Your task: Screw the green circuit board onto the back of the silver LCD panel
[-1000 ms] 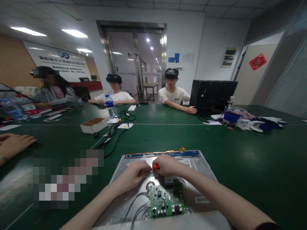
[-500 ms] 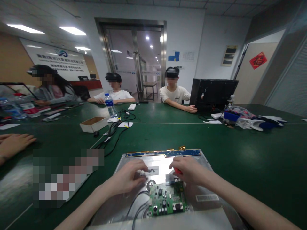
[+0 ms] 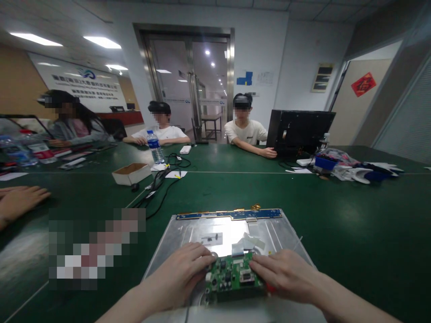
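Note:
A green circuit board [image 3: 235, 268] is held slightly tilted above the bare metal back of a display panel [image 3: 188, 229]. The fingers of my left hand [image 3: 186, 271] are closed on its left edge. My right hand [image 3: 286, 271] grips its right edge, and a red handle [image 3: 270, 288] shows beneath those fingers; the rest of that tool is mostly hidden. A pale flat ribbon cable [image 3: 251, 242] lies behind the board. Several small dark screws [image 3: 212, 238] rest on a pale patch of the panel. Along the panel's far edge runs a narrow blue circuit strip [image 3: 229, 215].
Black cables [image 3: 158, 179], an open white box [image 3: 131, 173] and a water bottle [image 3: 154, 147] stand on the green table to the left. A co-worker's hand [image 3: 25, 199] rests at far left. Across the table, a person holds a black monitor [image 3: 299, 132]. Gloves [image 3: 363, 172] lie right.
Both hands have come down toward me onto the circuit board's sides. The board now looks tilted, and the ribbon cable behind it has come into view.

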A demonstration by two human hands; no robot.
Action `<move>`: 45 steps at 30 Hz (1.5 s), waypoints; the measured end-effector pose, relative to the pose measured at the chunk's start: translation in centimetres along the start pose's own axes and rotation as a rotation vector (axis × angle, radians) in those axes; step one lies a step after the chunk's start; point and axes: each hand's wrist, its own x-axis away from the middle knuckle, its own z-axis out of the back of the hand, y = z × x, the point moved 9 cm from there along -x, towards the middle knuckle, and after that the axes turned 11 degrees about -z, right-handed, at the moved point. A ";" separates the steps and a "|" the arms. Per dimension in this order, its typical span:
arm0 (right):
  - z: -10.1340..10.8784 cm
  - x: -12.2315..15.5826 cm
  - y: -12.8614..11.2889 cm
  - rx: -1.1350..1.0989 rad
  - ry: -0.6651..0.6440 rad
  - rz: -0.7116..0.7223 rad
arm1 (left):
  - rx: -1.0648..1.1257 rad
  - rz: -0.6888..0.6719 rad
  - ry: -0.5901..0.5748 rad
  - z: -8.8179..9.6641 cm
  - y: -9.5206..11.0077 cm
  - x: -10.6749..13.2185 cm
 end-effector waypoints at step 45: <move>-1.1 1.5 3.3 -0.416 -0.372 -0.532 | 0.318 0.253 0.034 -0.6 -3.8 1.3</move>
